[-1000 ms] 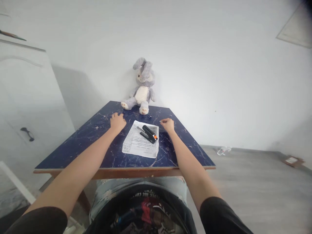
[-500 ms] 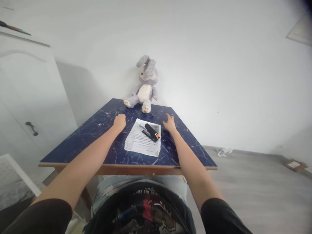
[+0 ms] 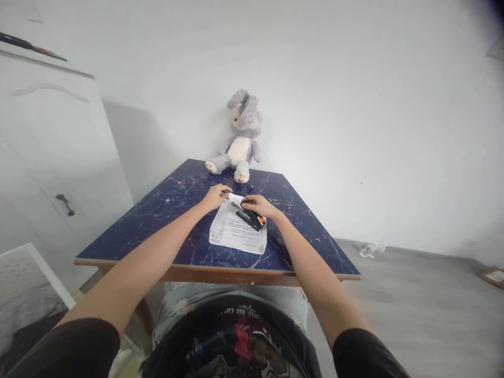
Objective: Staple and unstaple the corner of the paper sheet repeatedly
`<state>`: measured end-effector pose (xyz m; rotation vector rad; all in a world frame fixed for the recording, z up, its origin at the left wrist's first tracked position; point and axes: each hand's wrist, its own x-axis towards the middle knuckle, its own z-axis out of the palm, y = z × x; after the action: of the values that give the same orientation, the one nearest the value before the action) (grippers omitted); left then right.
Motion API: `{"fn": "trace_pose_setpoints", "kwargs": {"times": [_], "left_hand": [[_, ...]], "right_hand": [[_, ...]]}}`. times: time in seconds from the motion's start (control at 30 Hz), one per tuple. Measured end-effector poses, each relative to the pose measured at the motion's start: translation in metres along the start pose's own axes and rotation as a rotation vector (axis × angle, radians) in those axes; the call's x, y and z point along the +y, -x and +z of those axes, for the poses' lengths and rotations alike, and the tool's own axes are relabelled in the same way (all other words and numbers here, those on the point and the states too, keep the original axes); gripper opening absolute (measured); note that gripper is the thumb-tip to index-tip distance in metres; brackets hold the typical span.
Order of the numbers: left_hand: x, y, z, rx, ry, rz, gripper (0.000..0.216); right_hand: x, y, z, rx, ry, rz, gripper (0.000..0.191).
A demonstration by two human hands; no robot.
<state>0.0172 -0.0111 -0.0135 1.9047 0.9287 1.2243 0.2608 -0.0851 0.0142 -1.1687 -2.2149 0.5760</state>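
Observation:
A black stapler (image 3: 251,219) with an orange patch lies opened, its parts spread apart, on a sheet of printed paper (image 3: 232,241). My right hand (image 3: 260,205) reaches over from the right, fingers curled around the stapler's far end. At the paper's far left corner is my left hand (image 3: 214,197), its fingers drawn together close to the stapler. A small dark spot shows between those fingers; I cannot make out what it is.
A grey plush rabbit (image 3: 241,142) sits at the back of the blue marbled table (image 3: 157,226), against the white wall. To the left stands a white cabinet (image 3: 51,142). A crumpled clear plastic piece (image 3: 372,250) lies on the floor at right.
Both hands have moved inward. My left hand went from a fist beside the paper to its far corner; my right hand left the bare table and took hold of the stapler.

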Motion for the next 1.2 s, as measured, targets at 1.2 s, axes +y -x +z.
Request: {"fn": "trace_pose_setpoints", "kwargs": {"times": [1.2], "left_hand": [[0.014,0.010,0.006,-0.390,-0.177,0.163,0.023]], "right_hand": [[0.004,0.006,-0.006,-0.198,0.114,-0.064,0.039]]}}
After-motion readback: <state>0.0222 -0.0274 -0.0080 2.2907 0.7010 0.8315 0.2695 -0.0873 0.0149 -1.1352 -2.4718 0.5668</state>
